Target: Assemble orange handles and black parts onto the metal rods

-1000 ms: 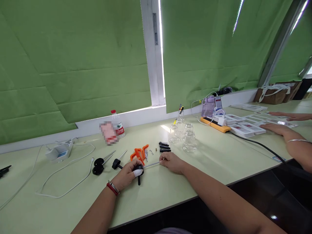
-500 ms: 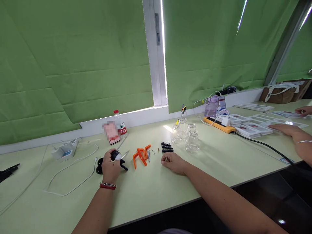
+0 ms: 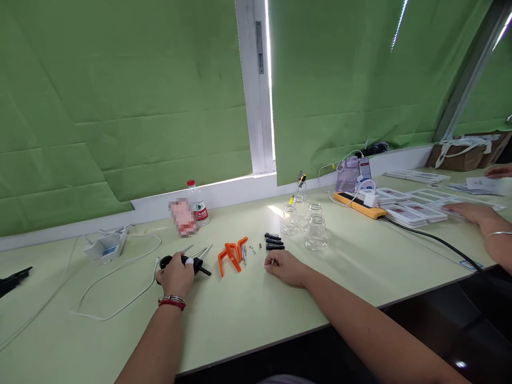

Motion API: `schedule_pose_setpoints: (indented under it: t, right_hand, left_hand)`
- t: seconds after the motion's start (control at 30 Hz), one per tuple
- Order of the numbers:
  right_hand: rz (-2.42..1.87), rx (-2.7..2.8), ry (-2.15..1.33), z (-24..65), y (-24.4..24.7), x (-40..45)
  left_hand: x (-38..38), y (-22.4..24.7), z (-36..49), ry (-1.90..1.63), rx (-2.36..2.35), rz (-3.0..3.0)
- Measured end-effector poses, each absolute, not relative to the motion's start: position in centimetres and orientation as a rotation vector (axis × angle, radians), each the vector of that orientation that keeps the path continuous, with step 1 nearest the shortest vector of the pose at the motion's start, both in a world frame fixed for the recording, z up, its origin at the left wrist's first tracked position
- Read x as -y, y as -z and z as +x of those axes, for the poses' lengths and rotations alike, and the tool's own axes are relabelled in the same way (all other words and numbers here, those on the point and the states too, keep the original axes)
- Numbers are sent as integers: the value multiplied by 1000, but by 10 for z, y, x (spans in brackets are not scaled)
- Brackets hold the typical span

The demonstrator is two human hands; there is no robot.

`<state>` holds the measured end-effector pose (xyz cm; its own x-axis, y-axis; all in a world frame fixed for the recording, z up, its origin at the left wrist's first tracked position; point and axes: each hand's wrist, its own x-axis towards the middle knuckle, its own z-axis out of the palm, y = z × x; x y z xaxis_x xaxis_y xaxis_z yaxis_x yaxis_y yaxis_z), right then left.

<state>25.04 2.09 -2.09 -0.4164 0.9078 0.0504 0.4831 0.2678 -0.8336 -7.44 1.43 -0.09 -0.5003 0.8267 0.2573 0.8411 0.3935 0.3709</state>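
My left hand [image 3: 176, 274] is closed around a black part among black pieces [image 3: 198, 265] on the table, with thin metal rods [image 3: 206, 251] sticking out beyond them. Orange brackets [image 3: 231, 257] lie between my hands, with small metal pins [image 3: 244, 255] beside them. Tiny metal bits [image 3: 252, 249] are further right. My right hand [image 3: 283, 266] rests on the table with its fingers curled together; whether anything is between them is too small to tell. Just behind it sit black parts with springs [image 3: 274, 242].
Several glass jars [image 3: 316, 234] stand right of centre. A red-capped bottle [image 3: 199, 205] and pinkish blurred object [image 3: 184, 217] are behind my left hand. Power strip [image 3: 360, 206], white cable [image 3: 120, 309] and stacked cards [image 3: 406, 213] lie around. Another person's hand [image 3: 468, 212] is at right.
My left hand has moved slightly left and down to the black pieces, and the metal rod near it now lies lower. My right hand has stayed still. The other person's far hand has shifted.
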Motion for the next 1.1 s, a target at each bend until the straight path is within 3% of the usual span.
schedule_pose_setpoints:
  t: [0.4,1.1]
  right_hand:
    - [-1240,2013,-1036,251,23,-21]
    - [-1232,2029,-1001,251,26,-22]
  left_hand:
    - [-19,9,-89,983,2533,-1451]
    - [-19,11,-105,1089,2474,-1397]
